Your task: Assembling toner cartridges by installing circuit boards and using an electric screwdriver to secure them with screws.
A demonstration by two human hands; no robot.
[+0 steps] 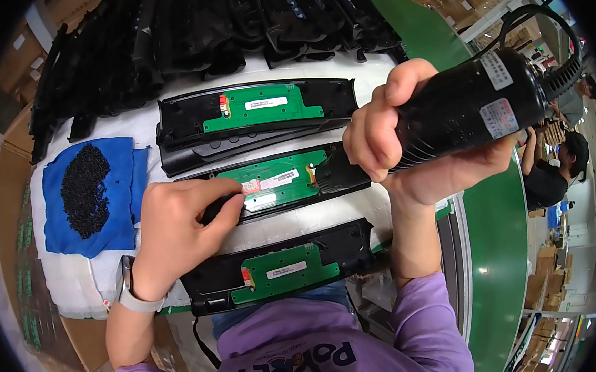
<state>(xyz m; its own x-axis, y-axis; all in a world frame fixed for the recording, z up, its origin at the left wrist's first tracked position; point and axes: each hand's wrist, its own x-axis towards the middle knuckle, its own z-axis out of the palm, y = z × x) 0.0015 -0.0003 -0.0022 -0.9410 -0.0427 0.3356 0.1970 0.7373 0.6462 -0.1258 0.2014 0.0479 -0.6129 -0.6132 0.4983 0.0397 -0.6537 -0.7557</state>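
Note:
My right hand [384,138] grips a thick black electric screwdriver [459,116] with a cord at its back end. Its tapered nose [335,173] points to the right part of the middle black plastic panel [353,187], over a green circuit board [280,177]. Whether the tip touches anything is hidden. My left hand [183,218] lies over that panel's left end, thumb and forefinger drawn together at the board's left edge. What they pinch, if anything, cannot be made out. A blue cloth [58,220] bearing a heap of small black screws [85,190] lies left of this hand.
Another black panel with a green board [272,106] lies beyond, on a further black part [240,145]. A third panel [211,275] lies nearest me. Many black plastic parts [197,27] are piled at the back. A green surface [495,241] runs along the right; a person [553,175] is farther off.

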